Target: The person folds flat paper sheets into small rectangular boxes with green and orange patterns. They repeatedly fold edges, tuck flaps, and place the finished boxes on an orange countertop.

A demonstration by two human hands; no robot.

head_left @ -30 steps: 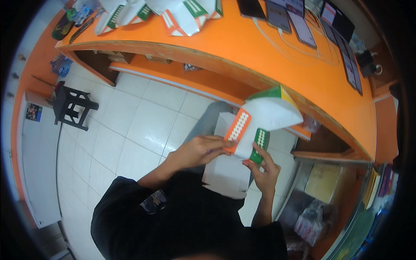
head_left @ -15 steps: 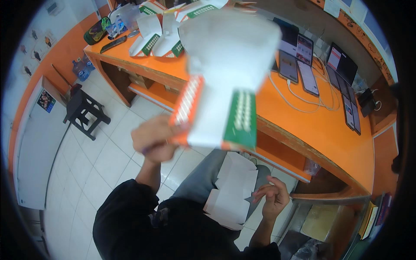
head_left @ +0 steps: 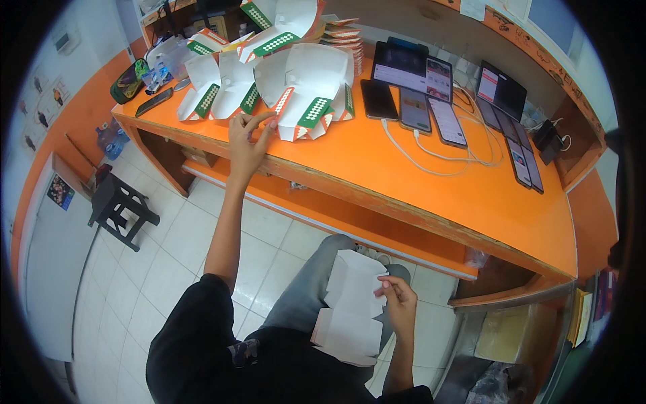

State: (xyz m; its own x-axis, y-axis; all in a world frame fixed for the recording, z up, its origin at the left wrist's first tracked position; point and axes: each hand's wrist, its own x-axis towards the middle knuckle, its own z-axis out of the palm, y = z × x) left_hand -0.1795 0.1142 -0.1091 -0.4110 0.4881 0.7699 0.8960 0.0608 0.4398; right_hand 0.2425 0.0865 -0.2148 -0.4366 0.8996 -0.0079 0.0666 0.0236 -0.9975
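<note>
white cardboard box with orange-green sides (head_left: 296,101): folded, on orange table (head_left: 410,168), lid raised at back
left hand (head_left: 246,140): at its near-left corner; cannot tell if gripping
matching boxes (head_left: 237,84): several folded alongside
flat white card blank (head_left: 351,289): across grey jeans (head_left: 297,286), unfolded, long axis pointing away from person
right hand (head_left: 398,296): pinching its right edge

bare left hand (head_left: 246,139): 1 | bare right hand (head_left: 400,299): 1 | open white cardboard boxes with orange-and-green sides (head_left: 306,64): at least 5 | flattened white cardboard blank (head_left: 355,289): at least 1 | slim rectangular glass-fronted phones (head_left: 414,110): at least 6 | thin white charging cables (head_left: 385,124): at least 2 | black plastic stool (head_left: 111,194): 1 | green-and-black oblong pouch (head_left: 128,86): 1
</note>
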